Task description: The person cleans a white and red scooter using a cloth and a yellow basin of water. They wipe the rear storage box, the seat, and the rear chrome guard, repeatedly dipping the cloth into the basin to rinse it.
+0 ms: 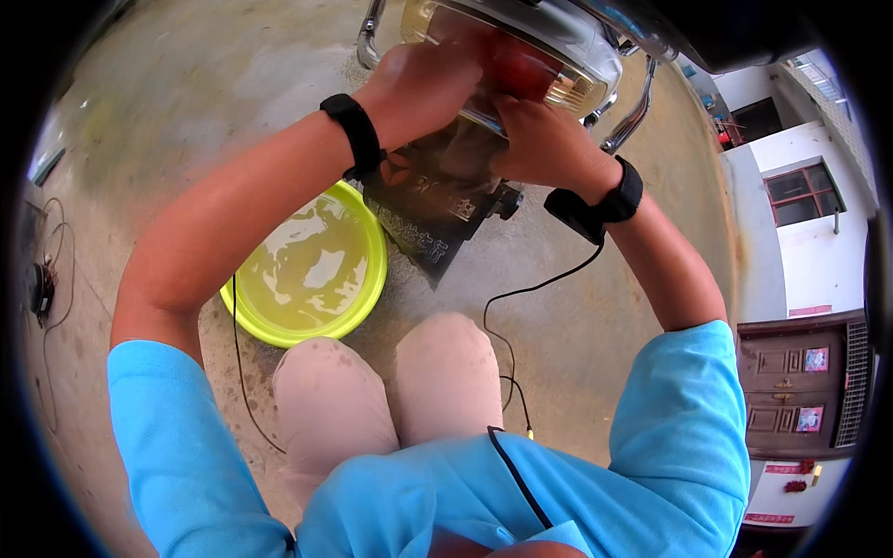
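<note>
Before me is the lamp unit (520,64) of what looks like a motorcycle, with a red middle and clear, yellowish lenses at its sides. My left hand (425,87) is at the left part of the lamp, blurred and with its fingers curled; whether it holds something is hidden. At the lamp's lower edge is my right hand (548,143), its thumb raised against the red part and its other fingers partly hidden. A dark mud flap (425,223) bearing writing hangs below both hands. Black straps circle both wrists, and a black device (575,213) hangs beneath the right one.
A yellow-green basin (377,293) of cloudy water stands on the concrete floor (558,307), left of the flap. Chrome bars (631,115) flank the lamp. A thin black cable (499,296) runs from my right wrist. A white building (802,181) with a brown door (785,380) rises at right.
</note>
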Action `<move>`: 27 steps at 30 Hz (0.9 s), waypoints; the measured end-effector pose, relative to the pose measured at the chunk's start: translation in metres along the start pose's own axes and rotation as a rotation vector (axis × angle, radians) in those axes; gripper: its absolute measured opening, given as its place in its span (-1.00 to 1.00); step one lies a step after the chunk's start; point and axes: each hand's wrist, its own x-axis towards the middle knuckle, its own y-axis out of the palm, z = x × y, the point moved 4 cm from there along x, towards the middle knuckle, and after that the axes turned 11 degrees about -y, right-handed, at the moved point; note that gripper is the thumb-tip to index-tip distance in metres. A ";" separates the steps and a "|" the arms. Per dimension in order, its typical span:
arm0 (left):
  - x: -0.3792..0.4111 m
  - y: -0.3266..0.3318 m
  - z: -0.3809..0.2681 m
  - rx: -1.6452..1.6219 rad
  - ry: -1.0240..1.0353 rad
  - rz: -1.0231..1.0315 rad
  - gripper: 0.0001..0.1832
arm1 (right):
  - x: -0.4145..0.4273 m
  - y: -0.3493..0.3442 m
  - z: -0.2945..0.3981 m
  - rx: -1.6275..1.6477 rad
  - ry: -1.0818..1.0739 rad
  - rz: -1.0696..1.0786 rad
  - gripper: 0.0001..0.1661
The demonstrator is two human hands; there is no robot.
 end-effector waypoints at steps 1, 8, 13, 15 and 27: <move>-0.010 -0.002 0.006 -0.082 -0.091 -0.041 -0.85 | 0.006 -0.001 0.002 -0.026 0.047 0.039 -0.48; -0.096 0.038 0.006 -0.501 -0.176 -0.044 -0.70 | 0.027 0.006 0.008 -0.091 0.003 -0.003 -0.52; -0.098 0.056 -0.030 -0.422 -0.015 -0.195 -0.42 | 0.039 0.001 0.015 -0.084 0.008 -0.013 -0.54; -0.094 0.060 -0.033 -0.383 -0.012 -0.240 -0.43 | 0.037 -0.003 0.014 -0.049 0.005 0.003 -0.49; -0.077 0.087 -0.052 -0.222 -0.119 -0.313 -0.43 | -0.092 0.075 0.033 0.208 0.237 -0.798 -0.64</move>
